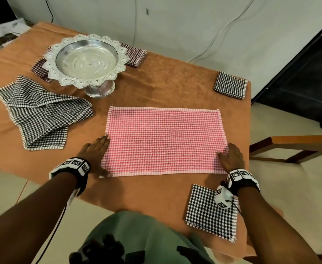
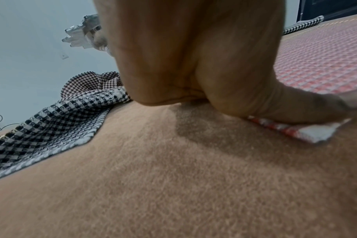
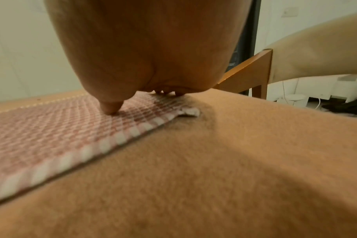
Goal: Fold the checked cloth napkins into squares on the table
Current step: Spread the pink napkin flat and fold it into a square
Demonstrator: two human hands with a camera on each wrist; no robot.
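Observation:
A pink checked napkin point(image 1: 164, 141) lies flat as a wide rectangle in the middle of the table. My left hand point(image 1: 97, 151) lies along its left edge with straight fingers. In the left wrist view the left hand point(image 2: 194, 64) presses its thumb on the near left corner of the pink napkin point(image 2: 316, 64). My right hand point(image 1: 231, 157) rests flat on the near right corner. The right wrist view shows the right hand point(image 3: 153, 48) with its thumb tip down on the pink napkin point(image 3: 51, 128). A loose black-and-white checked napkin point(image 1: 40, 111) lies crumpled at the left.
Folded black-and-white squares lie at the near right point(image 1: 211, 212) and far right point(image 1: 229, 84). Dark red folded napkins point(image 1: 134, 54) lie beside a silver pedestal tray point(image 1: 85, 60) at the back. An orange cloth point(image 1: 165, 88) covers the table. A wooden chair point(image 1: 289, 147) stands to the right.

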